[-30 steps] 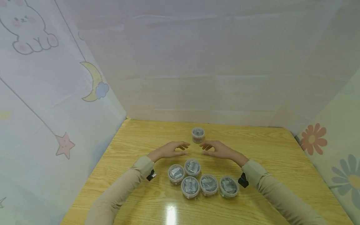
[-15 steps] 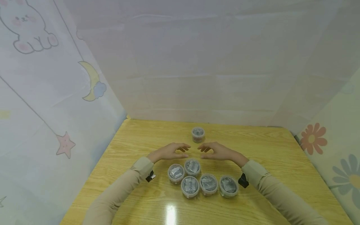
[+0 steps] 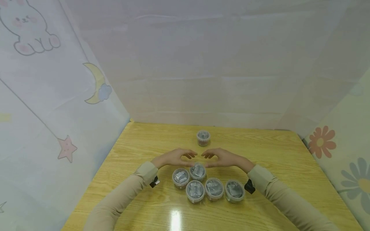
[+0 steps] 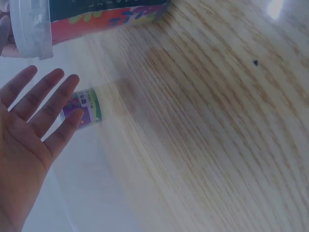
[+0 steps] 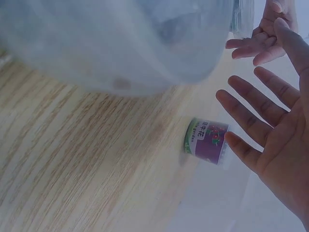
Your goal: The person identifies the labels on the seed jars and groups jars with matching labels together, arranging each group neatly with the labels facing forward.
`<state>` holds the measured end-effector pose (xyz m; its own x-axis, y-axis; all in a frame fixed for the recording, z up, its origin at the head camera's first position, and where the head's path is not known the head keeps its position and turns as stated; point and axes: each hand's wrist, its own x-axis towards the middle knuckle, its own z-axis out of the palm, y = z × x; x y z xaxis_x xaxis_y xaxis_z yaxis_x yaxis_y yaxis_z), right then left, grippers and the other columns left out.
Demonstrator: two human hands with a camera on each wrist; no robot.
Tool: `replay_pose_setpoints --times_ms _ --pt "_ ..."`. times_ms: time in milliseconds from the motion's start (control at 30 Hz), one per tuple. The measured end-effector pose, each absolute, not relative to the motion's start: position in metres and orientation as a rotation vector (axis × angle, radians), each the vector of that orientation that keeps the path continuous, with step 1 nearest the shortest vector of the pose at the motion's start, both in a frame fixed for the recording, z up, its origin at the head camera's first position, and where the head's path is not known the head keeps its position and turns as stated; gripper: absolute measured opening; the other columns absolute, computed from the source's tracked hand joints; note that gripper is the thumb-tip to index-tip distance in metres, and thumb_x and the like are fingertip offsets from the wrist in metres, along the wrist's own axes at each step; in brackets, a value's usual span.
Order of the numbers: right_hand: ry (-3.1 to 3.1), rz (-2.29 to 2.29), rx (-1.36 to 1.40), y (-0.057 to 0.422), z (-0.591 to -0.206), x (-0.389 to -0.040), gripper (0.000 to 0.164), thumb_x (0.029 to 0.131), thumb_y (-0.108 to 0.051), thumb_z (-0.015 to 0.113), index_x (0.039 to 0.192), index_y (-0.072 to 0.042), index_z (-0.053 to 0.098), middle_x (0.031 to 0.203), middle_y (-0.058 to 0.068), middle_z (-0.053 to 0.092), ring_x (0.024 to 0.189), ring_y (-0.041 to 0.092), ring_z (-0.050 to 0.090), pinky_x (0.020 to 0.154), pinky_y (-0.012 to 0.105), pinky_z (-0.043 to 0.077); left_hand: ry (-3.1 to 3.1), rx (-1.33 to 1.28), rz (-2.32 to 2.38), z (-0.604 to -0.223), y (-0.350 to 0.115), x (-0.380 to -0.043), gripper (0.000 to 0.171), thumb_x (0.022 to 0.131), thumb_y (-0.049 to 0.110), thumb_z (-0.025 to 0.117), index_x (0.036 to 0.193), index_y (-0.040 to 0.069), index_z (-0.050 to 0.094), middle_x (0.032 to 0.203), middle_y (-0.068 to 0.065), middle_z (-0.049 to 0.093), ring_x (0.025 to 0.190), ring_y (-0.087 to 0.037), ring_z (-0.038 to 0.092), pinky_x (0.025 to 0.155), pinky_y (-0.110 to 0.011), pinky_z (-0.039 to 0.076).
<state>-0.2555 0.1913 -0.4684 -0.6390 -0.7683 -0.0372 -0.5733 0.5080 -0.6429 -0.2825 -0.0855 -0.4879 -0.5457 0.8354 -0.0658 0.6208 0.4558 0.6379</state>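
1. Plastic tubs (image 3: 195, 191), five, stand grouped on the wooden surface (image 3: 138, 208).
2. Left hand (image 3: 174, 157): fingers loosely extended, thumb near a grouped tub.
3. Right hand (image 3: 224, 158): likewise, facing the left.
4. Lone tub (image 3: 203, 138) stands beyond both.

On the surface (image 3: 144, 205), one tub (image 3: 203, 138) stands beyond the gap between the left hand (image 3: 175, 157) and the right hand (image 3: 226, 158). On the hands' near side, a second tub (image 3: 198, 173) sits just before that gap, a third tub (image 3: 180, 178) to its left, before the left hand, and a row of three tubs (image 3: 214, 190) nearer still, reaching rightward to before the right hand.
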Motion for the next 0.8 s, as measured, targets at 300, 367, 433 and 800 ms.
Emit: replay_pose_setpoints --times_ms 300,367,433,800 --pt "2.431 -0.824 -1.144 0.186 -0.468 -0.249 0.059 0.087 -0.042 0.063 0.132 -0.007 0.049 0.123 0.014 0.058 0.111 0.032 0.055 0.09 0.053 0.046 2.35 1.262 0.758 -0.489 -0.084 -0.28 0.066 0.084 0.052 0.062 0.137 0.018 0.044 0.133 -0.002 0.053 0.115 -0.018 0.055 0.095 -0.036 0.047" --pt "2.43 -0.818 -1.149 0.185 -0.468 -0.247 0.059 0.086 -0.041 0.064 0.133 -0.007 0.049 0.123 0.015 0.057 0.111 0.033 0.055 0.091 0.054 0.046 2.352 1.269 0.745 -0.489 -0.084 -0.28 0.065 0.083 0.052 0.062 0.137 0.018 0.045 0.132 -0.002 0.053 0.114 -0.017 0.055 0.094 -0.036 0.048" --pt "2.426 -0.814 -1.153 0.185 -0.467 -0.246 0.059 0.087 -0.04 0.064 0.133 -0.007 0.048 0.124 0.016 0.057 0.111 0.033 0.055 0.09 0.054 0.046 2.348 1.272 0.739 -0.489 -0.084 -0.279 0.066 0.083 0.052 0.063 0.136 0.018 0.046 0.132 -0.001 0.053 0.113 -0.016 0.056 0.093 -0.035 0.048" --pt "2.457 -0.754 -1.174 0.181 -0.465 -0.239 0.065 0.084 -0.041 0.067 0.135 -0.008 0.046 0.121 0.014 0.06 0.11 0.031 0.056 0.09 0.053 0.046 2.331 1.281 0.694 -0.485 -0.082 -0.273 0.069 0.077 0.057 0.066 0.132 0.019 0.051 0.131 0.006 0.054 0.114 -0.017 0.055 0.095 -0.034 0.047"
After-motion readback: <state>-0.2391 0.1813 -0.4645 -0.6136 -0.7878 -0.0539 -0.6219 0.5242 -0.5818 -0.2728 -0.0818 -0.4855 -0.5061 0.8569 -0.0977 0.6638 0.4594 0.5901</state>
